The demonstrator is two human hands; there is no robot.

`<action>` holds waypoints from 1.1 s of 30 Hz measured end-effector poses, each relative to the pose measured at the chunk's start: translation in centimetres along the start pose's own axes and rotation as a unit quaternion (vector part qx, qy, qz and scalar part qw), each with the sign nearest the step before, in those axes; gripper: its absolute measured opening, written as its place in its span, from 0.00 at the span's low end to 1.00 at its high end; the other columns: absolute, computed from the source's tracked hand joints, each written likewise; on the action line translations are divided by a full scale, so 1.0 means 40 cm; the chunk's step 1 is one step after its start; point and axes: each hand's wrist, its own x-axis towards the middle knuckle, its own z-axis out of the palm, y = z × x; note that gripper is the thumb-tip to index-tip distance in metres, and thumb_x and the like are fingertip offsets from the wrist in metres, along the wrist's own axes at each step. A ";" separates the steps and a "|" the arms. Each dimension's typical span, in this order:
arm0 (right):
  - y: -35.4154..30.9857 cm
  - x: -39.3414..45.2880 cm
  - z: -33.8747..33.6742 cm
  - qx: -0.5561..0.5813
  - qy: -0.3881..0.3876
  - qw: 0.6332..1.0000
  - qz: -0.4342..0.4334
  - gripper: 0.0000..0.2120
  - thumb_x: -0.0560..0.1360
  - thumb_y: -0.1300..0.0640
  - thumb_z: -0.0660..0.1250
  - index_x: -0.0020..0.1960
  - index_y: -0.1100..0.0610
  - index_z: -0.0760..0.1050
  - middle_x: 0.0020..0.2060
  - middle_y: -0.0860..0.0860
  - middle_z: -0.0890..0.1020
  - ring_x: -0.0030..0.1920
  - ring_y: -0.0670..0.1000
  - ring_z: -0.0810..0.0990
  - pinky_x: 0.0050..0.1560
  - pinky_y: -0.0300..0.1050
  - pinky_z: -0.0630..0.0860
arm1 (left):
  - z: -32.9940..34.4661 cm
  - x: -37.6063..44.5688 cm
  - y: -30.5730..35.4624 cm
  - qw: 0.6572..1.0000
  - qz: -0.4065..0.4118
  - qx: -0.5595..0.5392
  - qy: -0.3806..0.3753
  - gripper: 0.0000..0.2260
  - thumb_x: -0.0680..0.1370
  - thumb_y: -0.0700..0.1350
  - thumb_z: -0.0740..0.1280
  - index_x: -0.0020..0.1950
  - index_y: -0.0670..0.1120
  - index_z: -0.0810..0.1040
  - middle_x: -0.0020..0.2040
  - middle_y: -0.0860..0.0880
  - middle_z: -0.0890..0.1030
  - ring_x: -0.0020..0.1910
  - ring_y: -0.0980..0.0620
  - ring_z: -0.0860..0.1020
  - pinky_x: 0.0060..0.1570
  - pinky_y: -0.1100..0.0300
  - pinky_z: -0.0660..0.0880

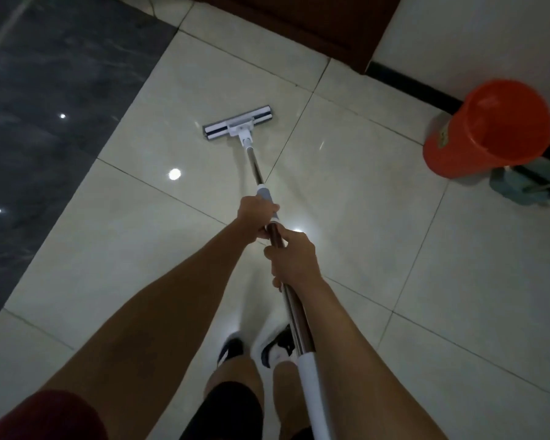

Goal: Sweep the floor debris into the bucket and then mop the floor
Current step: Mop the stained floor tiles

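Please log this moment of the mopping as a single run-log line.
phase: mopping | left hand: grips mop handle | right hand: grips handle behind it | mop head: flat on pale tile | orange bucket: upright by wall

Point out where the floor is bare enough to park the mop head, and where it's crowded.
Bare tiles lie between the mop head and the orange bucket, and left of the head toward the dark floor strip. Crowded: the wall corner, where a green cloth lies beside the bucket.
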 end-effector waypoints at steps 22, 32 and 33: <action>-0.634 0.614 -0.448 -0.159 -0.064 0.985 -0.023 0.23 0.75 0.54 0.68 0.70 0.42 0.73 0.41 0.53 0.80 0.36 0.55 0.79 0.40 0.52 0.82 | 0.081 0.413 0.789 0.989 -0.056 -0.125 0.053 0.07 0.78 0.47 0.71 0.50 0.44 0.78 0.49 0.43 0.81 0.48 0.42 0.83 0.41 0.44 0.84; -0.635 0.633 -0.726 -0.320 -0.083 0.941 -0.076 0.12 0.78 0.53 0.65 0.59 0.57 0.77 0.47 0.54 0.83 0.42 0.55 0.84 0.42 0.48 0.82 | 0.275 0.330 0.903 0.991 -0.075 -0.099 0.049 0.10 0.83 0.45 0.60 0.59 0.40 0.75 0.44 0.40 0.82 0.36 0.43 0.84 0.36 0.48 0.84; -0.628 0.633 -0.766 -0.330 -0.083 0.937 -0.080 0.11 0.78 0.53 0.64 0.58 0.56 0.77 0.46 0.54 0.83 0.41 0.55 0.84 0.42 0.49 0.82 | 0.307 0.316 0.914 0.992 -0.077 -0.087 0.050 0.10 0.84 0.44 0.59 0.60 0.40 0.75 0.44 0.41 0.82 0.36 0.44 0.84 0.34 0.50 0.83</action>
